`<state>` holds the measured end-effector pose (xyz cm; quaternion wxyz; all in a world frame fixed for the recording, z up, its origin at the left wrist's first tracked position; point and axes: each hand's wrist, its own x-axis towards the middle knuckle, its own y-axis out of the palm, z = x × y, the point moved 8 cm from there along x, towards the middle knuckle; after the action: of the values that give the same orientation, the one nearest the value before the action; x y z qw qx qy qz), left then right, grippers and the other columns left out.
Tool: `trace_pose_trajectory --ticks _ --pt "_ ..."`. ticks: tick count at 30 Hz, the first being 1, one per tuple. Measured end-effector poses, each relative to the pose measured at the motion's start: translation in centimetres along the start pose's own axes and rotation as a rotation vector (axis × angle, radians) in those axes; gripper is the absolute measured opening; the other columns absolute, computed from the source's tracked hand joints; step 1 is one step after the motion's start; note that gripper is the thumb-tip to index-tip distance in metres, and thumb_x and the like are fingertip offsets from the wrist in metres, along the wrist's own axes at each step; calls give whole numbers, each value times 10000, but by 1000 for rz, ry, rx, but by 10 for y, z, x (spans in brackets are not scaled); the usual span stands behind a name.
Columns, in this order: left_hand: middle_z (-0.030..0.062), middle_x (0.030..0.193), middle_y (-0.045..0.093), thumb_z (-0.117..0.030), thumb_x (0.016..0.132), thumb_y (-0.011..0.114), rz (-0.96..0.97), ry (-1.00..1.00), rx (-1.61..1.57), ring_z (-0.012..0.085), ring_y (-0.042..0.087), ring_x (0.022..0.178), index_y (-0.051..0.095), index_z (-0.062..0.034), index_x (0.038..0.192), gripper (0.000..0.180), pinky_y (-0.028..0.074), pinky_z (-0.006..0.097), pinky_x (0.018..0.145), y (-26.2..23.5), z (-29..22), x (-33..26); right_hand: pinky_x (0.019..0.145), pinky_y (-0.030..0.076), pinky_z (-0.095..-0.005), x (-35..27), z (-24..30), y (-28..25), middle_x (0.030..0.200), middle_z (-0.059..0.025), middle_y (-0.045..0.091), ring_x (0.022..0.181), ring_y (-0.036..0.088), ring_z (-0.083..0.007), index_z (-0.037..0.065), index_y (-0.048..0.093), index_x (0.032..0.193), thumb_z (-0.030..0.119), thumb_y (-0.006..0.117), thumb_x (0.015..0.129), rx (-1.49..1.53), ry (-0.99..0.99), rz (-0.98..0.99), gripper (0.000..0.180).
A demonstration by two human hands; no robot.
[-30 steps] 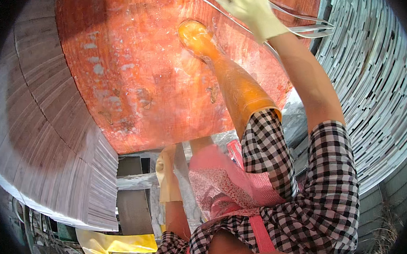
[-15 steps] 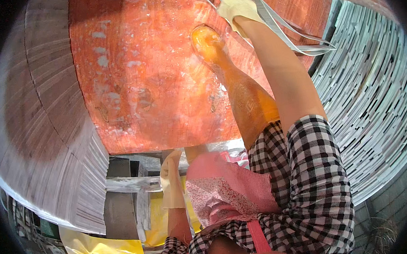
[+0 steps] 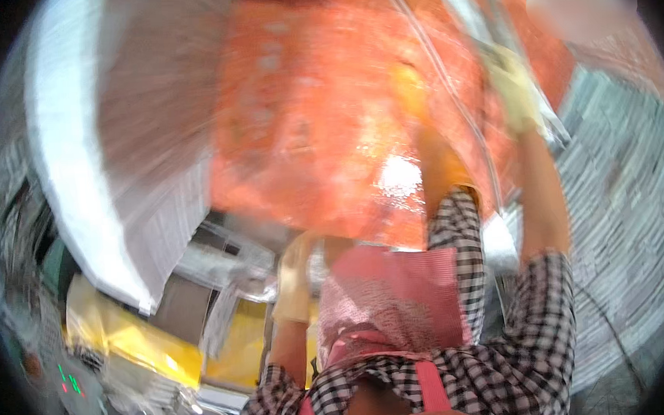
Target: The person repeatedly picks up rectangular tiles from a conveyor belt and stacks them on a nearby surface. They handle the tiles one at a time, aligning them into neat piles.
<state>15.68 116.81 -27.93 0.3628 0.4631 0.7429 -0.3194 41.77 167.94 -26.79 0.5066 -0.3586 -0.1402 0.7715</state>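
Observation:
My right hand (image 3: 513, 94), in a pale yellow glove, is closed on a bundle of long, thin pale strips (image 3: 445, 71) at the far right of a glossy orange-red board (image 3: 321, 155). Motion blurs the fingers and the strips. One strip hangs in a long curve toward the board's near right side. In a cream glove, my left hand (image 3: 294, 278) is at the near edge of the board, left of the pink apron (image 3: 391, 303). Its fingers are too blurred to make out, and whether it holds anything does not show.
A tall stack of thin pale sheets (image 3: 74, 162) stands along the left. Another wide stack of layered pale strips (image 3: 614, 213) fills the right. Yellow sheeting (image 3: 126, 326) lies at the lower left. A yellow-orange, arm-like shape (image 3: 408, 89) shows over the board.
My right hand has moved right and nearer, with the strips. The whole view has swung, so the board appears shifted right. My left hand stays by the board's near edge.

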Motion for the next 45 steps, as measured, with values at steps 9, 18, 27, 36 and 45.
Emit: trace_pose_trajectory --ticks 9,18,27,36,45 --pt "84 1271 683 -320 1091 489 -100 228 -387 175 575 1271 656 -12 1273 394 377 331 1135 -72 -14 -133 1113 390 -440 -190 177 -51 1484 -170 551 1329 533 -319 24 549 1446 266 375 1060 -92 -533 -198 488" --pt "154 1438 584 -275 998 640 -146 773 -344 247 513 1369 464 -8 1491 588 366 384 1167 -185 -68 -244 1008 456 -362 -412 383 -22 1458 -173 573 1235 593 -261 -17 547 1422 233 377 1071 326 -877 -310 463" --pt "298 1647 209 -572 562 889 -654 1446 324 441 196 1542 162 69 1598 1418 159 498 1279 -184 -163 -386 903 522 -284 -558 490 -11 1431 -176 595 1141 653 -204 -59 546 1397 199 379 1082 651 -1091 -249 440" --pt "187 1476 529 -82 667 887 -446 1486 29 384 522 1347 171 -133 1644 1212 469 445 1083 -184 -138 -404 845 524 -185 -614 516 18 1460 -180 569 1089 658 -123 -75 491 1441 203 343 1091 821 -1045 -62 471" --pt "95 990 684 -2 642 814 -661 1375 115 330 648 909 310 -90 1605 1091 526 433 803 -231 -106 -425 1080 436 -312 -636 535 29 1485 -199 541 1285 578 -214 -84 448 1472 280 355 1087 808 -1075 -135 538"
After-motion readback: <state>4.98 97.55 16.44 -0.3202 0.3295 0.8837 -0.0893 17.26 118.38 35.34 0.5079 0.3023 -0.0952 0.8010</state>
